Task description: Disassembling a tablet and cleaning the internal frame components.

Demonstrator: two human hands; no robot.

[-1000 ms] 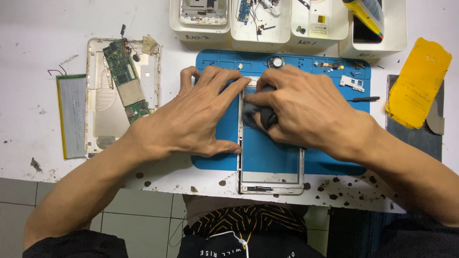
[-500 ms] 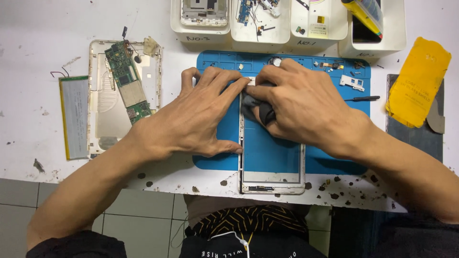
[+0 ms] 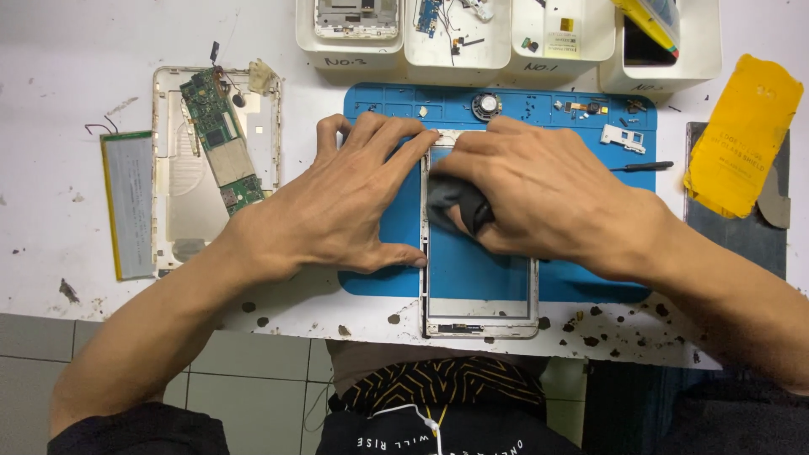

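A white, stained workbench [image 3: 50,76] carries a blue rubber mat [image 3: 590,291] at centre frame. On it lies a white-framed glass tablet panel [image 3: 480,278]. The left hand [image 3: 337,206] presses flat, fingers spread, on its left edge; the right hand [image 3: 548,198] curls around a dark grey cloth [image 3: 455,202] on the glass.

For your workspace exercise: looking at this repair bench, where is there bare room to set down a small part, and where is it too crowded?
Free: the white table left of the opened tablet shell and battery, and the blue mat strip under the left hand. Crowded: the mat's top edge with small parts, the trays, and the glass frame under the right hand with its dark cloth.
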